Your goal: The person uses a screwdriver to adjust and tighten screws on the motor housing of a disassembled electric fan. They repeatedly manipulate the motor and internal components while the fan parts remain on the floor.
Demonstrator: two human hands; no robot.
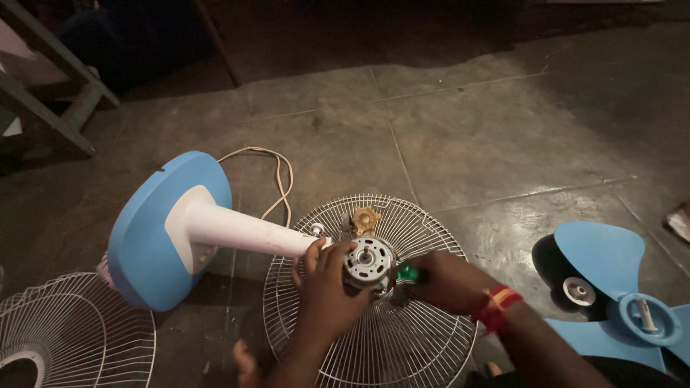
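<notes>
My left hand point(327, 291) grips the side of a round metal fan motor point(369, 262) at the top end of a white stand pole point(241, 230). The pole lies tilted over, and its blue and white round base point(154, 233) faces left. Against the motor's right side my right hand point(442, 280) holds a green-handled tool point(407, 273), with a red and yellow band on that wrist. Under both hands lies a white wire fan grille point(424, 223) on the floor. A small brass-coloured part point(364, 219) rests on the grille just behind the motor.
A second wire grille point(79, 323) lies at the lower left. Blue fan blades with a hub point(611, 280) sit at the right. A pale power cord point(280, 176) loops behind the pole. Wooden furniture legs point(54, 93) stand at the far left on the concrete floor.
</notes>
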